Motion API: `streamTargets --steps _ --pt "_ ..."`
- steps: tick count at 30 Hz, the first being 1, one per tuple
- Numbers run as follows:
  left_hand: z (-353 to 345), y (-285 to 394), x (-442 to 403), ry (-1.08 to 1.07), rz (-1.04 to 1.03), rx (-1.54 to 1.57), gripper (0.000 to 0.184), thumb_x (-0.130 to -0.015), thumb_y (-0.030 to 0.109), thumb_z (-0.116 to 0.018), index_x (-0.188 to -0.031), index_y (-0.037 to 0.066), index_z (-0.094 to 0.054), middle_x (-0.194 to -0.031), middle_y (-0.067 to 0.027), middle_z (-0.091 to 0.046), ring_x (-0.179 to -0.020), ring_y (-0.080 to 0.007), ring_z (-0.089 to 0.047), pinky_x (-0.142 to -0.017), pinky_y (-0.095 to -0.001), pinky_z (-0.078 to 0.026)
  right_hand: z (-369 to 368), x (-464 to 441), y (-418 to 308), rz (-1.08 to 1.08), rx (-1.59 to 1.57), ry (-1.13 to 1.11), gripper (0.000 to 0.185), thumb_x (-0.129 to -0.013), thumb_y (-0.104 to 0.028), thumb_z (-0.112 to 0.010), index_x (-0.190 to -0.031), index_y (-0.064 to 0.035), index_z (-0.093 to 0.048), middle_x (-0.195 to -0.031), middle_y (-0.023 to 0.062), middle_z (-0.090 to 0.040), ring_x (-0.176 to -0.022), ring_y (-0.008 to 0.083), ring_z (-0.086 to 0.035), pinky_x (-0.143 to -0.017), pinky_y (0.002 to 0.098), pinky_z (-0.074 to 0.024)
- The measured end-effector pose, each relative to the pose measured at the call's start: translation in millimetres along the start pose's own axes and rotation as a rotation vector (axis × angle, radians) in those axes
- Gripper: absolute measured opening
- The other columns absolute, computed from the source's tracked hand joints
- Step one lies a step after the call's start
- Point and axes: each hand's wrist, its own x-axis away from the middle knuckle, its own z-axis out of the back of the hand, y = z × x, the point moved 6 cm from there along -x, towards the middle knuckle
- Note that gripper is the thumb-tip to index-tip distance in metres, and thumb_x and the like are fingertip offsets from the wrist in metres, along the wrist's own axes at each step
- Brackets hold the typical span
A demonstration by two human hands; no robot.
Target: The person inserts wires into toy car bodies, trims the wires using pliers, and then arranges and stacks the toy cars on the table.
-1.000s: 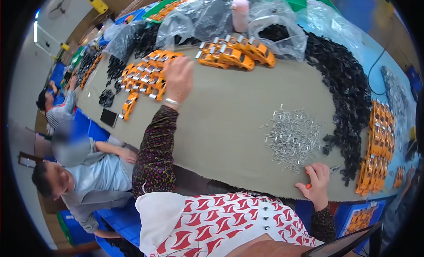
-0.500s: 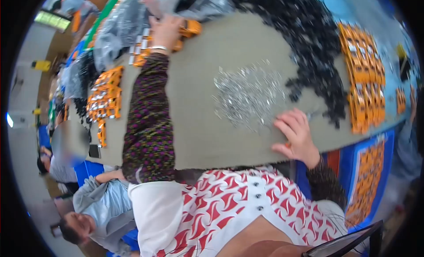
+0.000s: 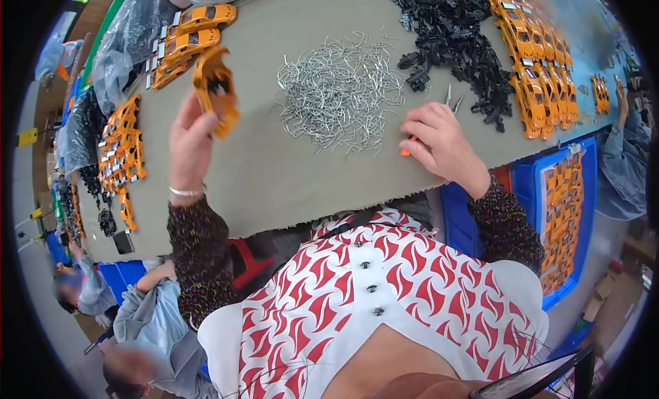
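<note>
My left hand (image 3: 191, 145) is closed on an orange toy car body shell (image 3: 225, 112), held tilted above the table with part of its hollow side showing. On the right, my right hand (image 3: 443, 142) is curled around a tool that looks like pliers (image 3: 408, 148). An orange handle end shows by the fingers and two thin metal tips stick out beyond the knuckles, apart from each other. Between the hands lies a heap of bent silver wire pieces (image 3: 343, 97). More orange car shells (image 3: 189, 42) rest in a row beyond my left hand.
Black plastic parts (image 3: 456, 42) are heaped at the back right, beside rows of orange cars (image 3: 532, 90). A blue crate (image 3: 587, 214) with orange cars stands below the table's right edge. Clear plastic bags (image 3: 127, 49) lie back left; a person (image 3: 154, 317) sits at the left.
My left hand has drawn back from the row of car shells at the back left, now with one shell in it. My right hand stays near the wire heap. The view has shifted.
</note>
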Motion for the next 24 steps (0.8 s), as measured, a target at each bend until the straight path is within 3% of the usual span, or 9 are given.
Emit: streamTargets --steps 4,6,7,9,13,21,24 --pt "-55 -39 60 -0.337 0.324 0.584 0.054 -0.084 0.018 -0.061 -0.129 -0.004 -0.042 -0.121 -0.0209 -0.055 -0.110 -0.0370 -0.056 -0.095 -0.0479 -0.046 -16 -28 -11 0.056 -0.005 0.032 0.023 -0.074 -0.010 -0.069 -0.095 -0.0034 -0.063 -0.096 0.0092 -0.060 -0.094 0.0274 -0.056 -0.086 0.0385 -0.0433" --pt "-83 -53 77 -0.347 0.396 0.582 0.070 -0.083 0.034 -0.064 -0.134 -0.003 -0.035 -0.125 -0.0279 -0.050 -0.108 -0.0421 -0.057 -0.092 -0.0509 -0.048 -18 -37 -11 0.112 -0.015 0.050 0.022 -0.075 -0.010 -0.069 -0.095 -0.0037 -0.063 -0.096 0.0097 -0.060 -0.093 0.0271 -0.056 -0.084 0.0369 -0.0445" --pt "-93 -53 79 -0.344 0.382 0.587 0.070 -0.083 0.034 -0.064 -0.134 -0.003 -0.035 -0.125 -0.0279 -0.050 -0.108 -0.0421 -0.057 -0.092 -0.0509 -0.048 -15 -42 -4 0.079 -0.009 0.098 0.021 -0.076 -0.009 -0.068 -0.095 -0.0040 -0.063 -0.095 0.0099 -0.060 -0.092 0.0273 -0.057 -0.081 0.0362 -0.0454" --pt "-126 -53 90 -0.540 0.512 0.878 0.058 -0.087 0.024 -0.059 -0.133 -0.003 -0.037 -0.127 -0.0212 -0.050 -0.109 -0.0389 -0.057 -0.096 -0.0502 -0.045 -8 -48 6 0.007 0.002 0.197 0.018 -0.077 -0.007 -0.067 -0.094 -0.0048 -0.063 -0.094 0.0105 -0.060 -0.088 0.0278 -0.058 -0.075 0.0347 -0.0473" --pt "-163 -74 83 -0.513 0.549 0.860 0.055 -0.088 0.022 -0.056 -0.133 -0.001 -0.037 -0.125 -0.0181 -0.051 -0.109 -0.0393 -0.056 -0.096 -0.0500 -0.045 -16 -59 11 -0.102 0.265 0.115 0.015 -0.078 -0.005 -0.065 -0.092 -0.0046 -0.062 -0.087 0.0104 -0.058 -0.084 0.0285 -0.058 -0.069 0.0347 -0.0483" --pt "-135 -60 58 -0.407 0.373 0.903 0.051 -0.088 0.017 -0.052 -0.134 0.001 -0.037 -0.124 -0.0163 -0.052 -0.110 -0.0377 -0.057 -0.096 -0.0497 -0.045 -36 -63 28 -0.218 0.045 0.251 0.013 -0.077 -0.009 -0.066 -0.089 -0.0054 -0.062 -0.079 0.0087 -0.056 -0.076 0.0269 -0.059 -0.066 0.0362 -0.0490" --pt "-118 -60 63 -0.374 0.373 0.862 0.050 -0.090 0.018 -0.052 -0.134 0.002 -0.037 -0.124 -0.0167 -0.052 -0.110 -0.0377 -0.057 -0.096 -0.0493 -0.045 -24 -72 22 -0.133 0.166 0.309 0.011 -0.078 -0.008 -0.066 -0.088 -0.0052 -0.062 -0.078 0.0084 -0.056 -0.074 0.0259 -0.059 -0.065 0.0355 -0.0485"
